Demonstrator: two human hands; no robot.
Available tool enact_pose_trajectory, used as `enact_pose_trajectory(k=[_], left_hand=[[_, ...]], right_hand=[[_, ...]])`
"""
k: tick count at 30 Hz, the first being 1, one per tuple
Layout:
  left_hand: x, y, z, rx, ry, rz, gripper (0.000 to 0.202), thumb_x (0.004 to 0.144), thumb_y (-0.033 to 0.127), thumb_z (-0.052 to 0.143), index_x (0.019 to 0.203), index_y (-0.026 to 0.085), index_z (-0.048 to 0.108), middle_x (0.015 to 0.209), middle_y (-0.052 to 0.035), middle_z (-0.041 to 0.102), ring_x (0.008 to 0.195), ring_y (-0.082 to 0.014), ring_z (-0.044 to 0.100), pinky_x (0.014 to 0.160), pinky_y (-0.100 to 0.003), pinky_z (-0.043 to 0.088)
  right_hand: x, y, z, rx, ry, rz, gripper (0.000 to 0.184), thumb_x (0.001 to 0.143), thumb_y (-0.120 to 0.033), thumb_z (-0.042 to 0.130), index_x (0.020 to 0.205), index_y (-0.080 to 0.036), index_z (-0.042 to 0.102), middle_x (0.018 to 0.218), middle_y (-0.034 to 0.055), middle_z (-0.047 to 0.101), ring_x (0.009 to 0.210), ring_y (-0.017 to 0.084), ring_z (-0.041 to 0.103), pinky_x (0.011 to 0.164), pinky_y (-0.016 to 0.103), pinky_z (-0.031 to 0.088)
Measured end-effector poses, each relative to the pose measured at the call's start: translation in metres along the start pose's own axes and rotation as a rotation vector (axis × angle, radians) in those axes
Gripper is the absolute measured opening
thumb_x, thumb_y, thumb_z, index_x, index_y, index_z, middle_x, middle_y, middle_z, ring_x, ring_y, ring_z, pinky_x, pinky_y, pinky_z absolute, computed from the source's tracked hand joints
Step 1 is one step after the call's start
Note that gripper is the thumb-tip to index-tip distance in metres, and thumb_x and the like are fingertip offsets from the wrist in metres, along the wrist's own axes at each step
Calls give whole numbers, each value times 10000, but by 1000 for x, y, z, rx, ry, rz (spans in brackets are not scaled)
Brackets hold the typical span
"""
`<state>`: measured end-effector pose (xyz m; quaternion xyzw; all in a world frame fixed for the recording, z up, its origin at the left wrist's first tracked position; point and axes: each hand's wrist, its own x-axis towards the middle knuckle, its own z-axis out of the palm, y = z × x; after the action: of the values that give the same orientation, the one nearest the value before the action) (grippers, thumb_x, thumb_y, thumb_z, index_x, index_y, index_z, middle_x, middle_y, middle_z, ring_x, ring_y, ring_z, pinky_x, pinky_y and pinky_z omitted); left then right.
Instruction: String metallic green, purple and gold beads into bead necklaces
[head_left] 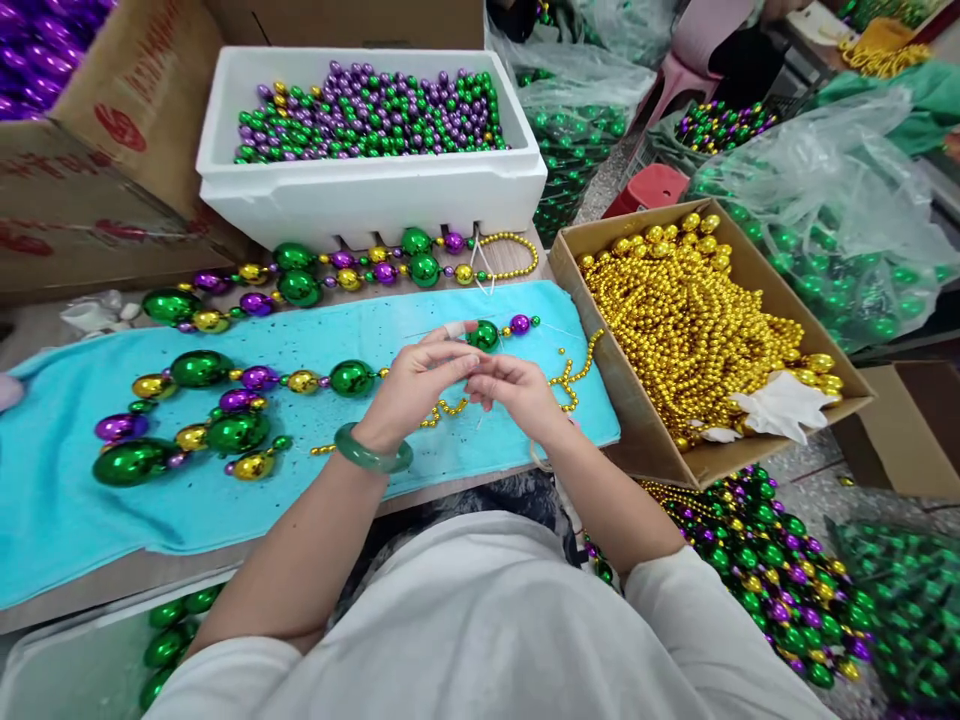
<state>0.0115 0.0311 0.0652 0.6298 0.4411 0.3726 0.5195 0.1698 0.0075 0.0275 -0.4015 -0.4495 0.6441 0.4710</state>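
My left hand (424,380), with a green bangle (373,450) at the wrist, meets my right hand (517,392) over the blue towel (300,510). Their fingertips are pinched together and touch; whatever lies between them is too small or hidden to name. Behind the fingers lies a strung bead necklace (352,378) of green, purple and gold beads, curving off to the left. Its other end shows a green bead (484,335) and a purple bead (520,324), with thin clear thread beyond. Short gold bead strands (576,378) lie by my right wrist.
A finished-looking bead necklace (300,288) lies along the towel's far edge, before a white foam box (375,195) of small beads. On the right stands a cardboard box (630,400) of gold bead strands. Bead-filled plastic bags (832,200) and a bead pile (795,580) crowd the floor.
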Motion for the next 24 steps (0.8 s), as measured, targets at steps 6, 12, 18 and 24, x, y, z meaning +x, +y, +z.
enact_pose_trajectory(k=[6, 12, 18, 24], left_hand=[[-4, -17, -11, -254, -68, -263, 547, 785, 494, 684, 1243, 195, 662, 1136, -103, 697, 923, -218, 652, 706, -326, 559], [-17, -40, -8, -200, -121, -338, 291, 691, 429, 764, 804, 161, 752, 752, -42, 707, 706, -150, 623, 681, -275, 510], [-26, -44, -10, -224, 39, -360, 313, 671, 448, 772, 772, 159, 705, 648, -6, 647, 619, -127, 588, 628, -260, 499], [-29, -49, -19, -240, 131, -336, 320, 686, 449, 765, 805, 161, 694, 693, -19, 666, 640, -132, 601, 620, -257, 511]], right_hand=[[11, -16, 6, -29, 37, -37, 228, 693, -379, 759, 752, -179, 666, 644, -5, 658, 584, 112, 590, 499, 227, 452], [12, -4, 3, -188, -15, -11, 189, 766, -364, 684, 787, -177, 665, 662, 0, 653, 583, 122, 587, 541, 253, 467], [54, -7, -57, -986, 439, -86, 248, 811, -116, 517, 966, -149, 707, 1055, 96, 690, 998, 212, 626, 930, 350, 486], [102, -12, -91, -1418, 120, -52, 314, 778, -108, 553, 1012, -203, 740, 1262, 68, 620, 1148, 251, 577, 950, 360, 484]])
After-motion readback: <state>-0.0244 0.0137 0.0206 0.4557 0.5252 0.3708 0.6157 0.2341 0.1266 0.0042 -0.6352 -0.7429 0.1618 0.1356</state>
